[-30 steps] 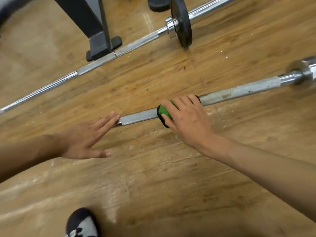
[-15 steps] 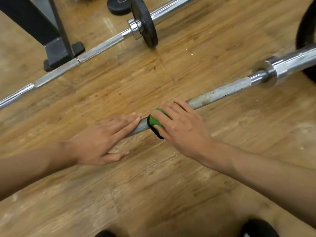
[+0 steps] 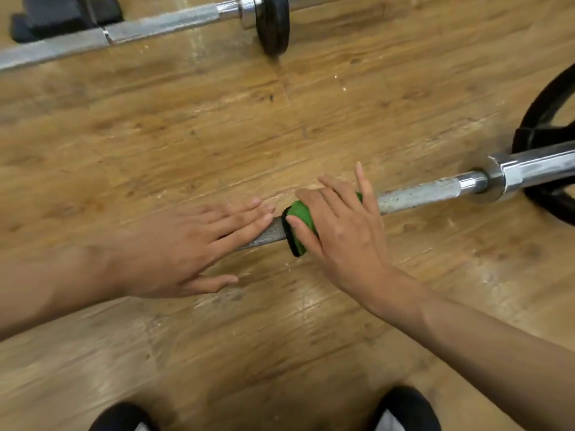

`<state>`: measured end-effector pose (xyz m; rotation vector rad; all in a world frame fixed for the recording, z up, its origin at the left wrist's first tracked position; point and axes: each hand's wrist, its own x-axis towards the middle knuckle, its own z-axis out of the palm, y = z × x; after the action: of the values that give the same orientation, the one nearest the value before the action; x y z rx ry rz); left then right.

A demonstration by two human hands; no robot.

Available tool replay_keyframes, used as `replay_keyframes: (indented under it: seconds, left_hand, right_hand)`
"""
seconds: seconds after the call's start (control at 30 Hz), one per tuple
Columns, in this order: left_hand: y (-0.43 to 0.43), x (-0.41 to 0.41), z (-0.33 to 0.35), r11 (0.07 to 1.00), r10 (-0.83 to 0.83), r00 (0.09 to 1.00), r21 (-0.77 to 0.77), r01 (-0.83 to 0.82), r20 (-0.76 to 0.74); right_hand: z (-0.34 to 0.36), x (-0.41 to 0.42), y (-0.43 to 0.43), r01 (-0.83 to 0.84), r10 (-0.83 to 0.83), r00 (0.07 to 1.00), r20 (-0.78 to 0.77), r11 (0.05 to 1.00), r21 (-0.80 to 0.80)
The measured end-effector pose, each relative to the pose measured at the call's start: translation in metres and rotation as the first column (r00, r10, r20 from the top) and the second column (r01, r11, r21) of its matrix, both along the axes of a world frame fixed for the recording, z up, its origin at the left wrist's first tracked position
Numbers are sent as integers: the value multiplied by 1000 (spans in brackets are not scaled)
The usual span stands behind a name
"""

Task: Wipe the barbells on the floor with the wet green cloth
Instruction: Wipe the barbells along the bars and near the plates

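The near barbell (image 3: 417, 195) lies on the wooden floor, its chrome sleeve passing through a black plate (image 3: 541, 200) at the right. A green cloth with a black edge (image 3: 300, 217) is wrapped over its knurled shaft. My right hand (image 3: 339, 225) holds the cloth around the bar, thumb on the near side, fingers over the top, index finger sticking out straight. My left hand (image 3: 189, 247) rests flat on the shaft just left of the cloth, fingers straight. A second barbell (image 3: 149, 26) with a small black plate (image 3: 273, 23) lies farther away.
The black foot of a rack (image 3: 59, 17) stands at the top left behind the far barbell. My two dark shoes (image 3: 404, 409) show at the bottom edge. Bare wooden floor (image 3: 186, 135) lies between the two bars.
My left hand slid right along the shaft until it lies on the bar beside the cloth. The view shifted right, bringing the sleeve and big plate into sight.
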<state>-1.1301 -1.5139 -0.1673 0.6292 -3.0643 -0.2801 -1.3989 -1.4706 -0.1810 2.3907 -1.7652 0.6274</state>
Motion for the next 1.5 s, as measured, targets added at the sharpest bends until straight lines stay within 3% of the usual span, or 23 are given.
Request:
replay_keyframes:
  seconds: [0.23,0.37,0.47,0.6,0.7,0.77,0.83,0.93,1.07,1.17,1.3,1.43,1.5]
  left_hand:
    - [8,-3,-5,998,33,998,51,-36,51]
    - [7,-15,-2,1000,11,999,22,-10,-46]
    - [2,-18,1,998,-59,998,1,59,-12]
    - [2,-16,2,997,-74,997,-3,74,-28]
    - [1,-17,1,997,-78,997,10,78,-30]
    - [0,-16,0,998,-64,997,11,65,-36]
    - [0,-16,-1,999,-50,998,-2,50,-36]
    - [0,-15,2,999,-38,999,-14,39,5]
    - [8,-15,4,995,21,997,-98,-14,71]
    - [16,-18,5,987,91,993,-142,-80,71]
    - [11,-18,1,983,67,995,-179,-52,79]
    - [6,-18,0,978,84,993,-200,-65,88]
    - [5,-16,-1,975,106,992,-204,-89,72]
  right_hand:
    - [6,-13,0,245,-253,962,101,965,91]
    - [5,28,10,95,-98,990,106,995,29]
    - [4,-5,0,-1,2,999,42,1000,-28]
    - [2,-69,-6,138,-137,990,38,990,-41]
    - [2,-44,-6,291,-290,952,102,957,4]
    - [1,-6,0,230,-228,966,120,973,-4]
    - [-1,11,5,57,-52,993,103,997,-45]
    - [0,-25,-9,-74,74,997,-7,989,-125]
    - [1,-83,-13,109,-108,994,19,990,-88]
    - [3,-53,-9,269,-266,960,92,963,-22]
    - [-4,3,5,79,-73,990,121,996,-47]
    - [-6,-34,1,-193,192,981,-14,977,-89]
    - [-8,-59,1,-175,174,984,-22,982,-72]
